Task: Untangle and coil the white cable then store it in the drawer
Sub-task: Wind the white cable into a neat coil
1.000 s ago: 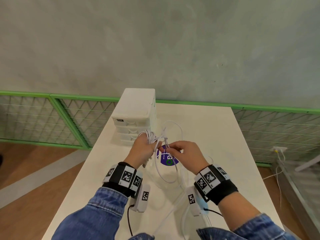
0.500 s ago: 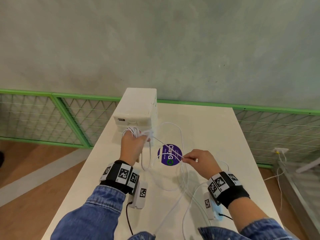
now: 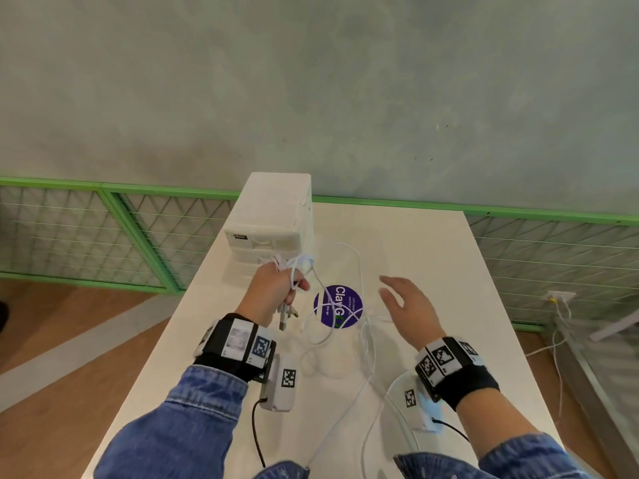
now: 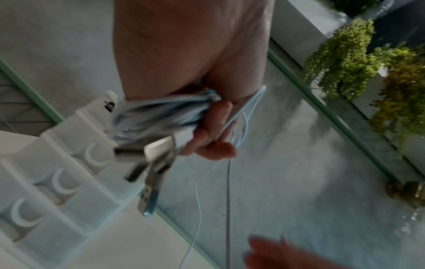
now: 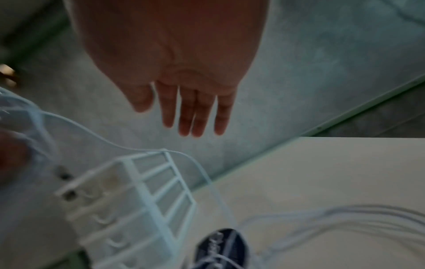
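1. Fingers (image 4: pixel 214 127) of left hand (image 3: pixel 273 292) curl tight round the bundled white cable (image 3: pixel 290 267), centre-left of the head view, in front of the drawer unit (image 3: pixel 273 216). Right hand (image 3: pixel 408 305) flat, fingers straight, holding nothing.
2. Change: half a second ago the right hand pinched a strand; now it has let go. Loose cable lies on the desk (image 3: pixel 432 257) over the purple sticker (image 3: pixel 340 305), so coiling looks unfinished.
3. Left wrist view alone shows USB plugs (image 4: pixel 158 151) dangling from the bundle; the right wrist view shows the empty palm.
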Demonstrator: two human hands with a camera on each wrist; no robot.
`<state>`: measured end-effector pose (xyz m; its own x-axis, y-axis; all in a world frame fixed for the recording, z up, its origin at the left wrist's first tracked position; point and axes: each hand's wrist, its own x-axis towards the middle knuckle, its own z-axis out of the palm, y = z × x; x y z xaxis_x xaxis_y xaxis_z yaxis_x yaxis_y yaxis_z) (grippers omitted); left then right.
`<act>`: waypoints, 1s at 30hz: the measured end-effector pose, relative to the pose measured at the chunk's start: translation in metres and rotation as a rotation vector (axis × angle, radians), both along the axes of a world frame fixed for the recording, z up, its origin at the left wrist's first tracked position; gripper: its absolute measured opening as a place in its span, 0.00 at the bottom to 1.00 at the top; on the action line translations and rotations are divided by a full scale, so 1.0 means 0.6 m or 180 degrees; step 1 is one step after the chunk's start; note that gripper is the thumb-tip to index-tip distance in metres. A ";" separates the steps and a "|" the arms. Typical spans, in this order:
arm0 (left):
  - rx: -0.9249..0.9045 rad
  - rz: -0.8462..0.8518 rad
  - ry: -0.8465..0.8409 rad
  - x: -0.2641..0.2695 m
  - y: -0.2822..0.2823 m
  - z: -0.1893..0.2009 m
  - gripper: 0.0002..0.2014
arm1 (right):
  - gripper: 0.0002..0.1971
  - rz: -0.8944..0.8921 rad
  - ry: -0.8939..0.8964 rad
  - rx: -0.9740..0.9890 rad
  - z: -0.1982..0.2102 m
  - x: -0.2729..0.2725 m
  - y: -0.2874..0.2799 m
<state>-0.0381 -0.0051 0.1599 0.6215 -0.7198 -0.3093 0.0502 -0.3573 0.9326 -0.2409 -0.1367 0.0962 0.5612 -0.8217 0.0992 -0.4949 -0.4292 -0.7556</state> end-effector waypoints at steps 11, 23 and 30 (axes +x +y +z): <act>0.0427 -0.0901 -0.0561 -0.019 0.005 0.014 0.10 | 0.07 0.0347 -0.0205 0.0487 0.041 0.027 0.004; 0.0009 -0.1120 -0.0197 -0.036 0.010 0.030 0.11 | 0.14 0.0222 -0.0736 0.0373 0.038 0.019 0.006; -0.0173 -0.0758 -0.0476 -0.042 0.010 0.030 0.15 | 0.10 0.0230 -0.0731 0.0378 0.045 0.023 0.012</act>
<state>-0.0630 0.0009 0.1778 0.4688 -0.8639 -0.1840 -0.1687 -0.2920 0.9414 -0.2274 -0.1292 0.1232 0.5927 -0.7938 0.1360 -0.2758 -0.3587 -0.8918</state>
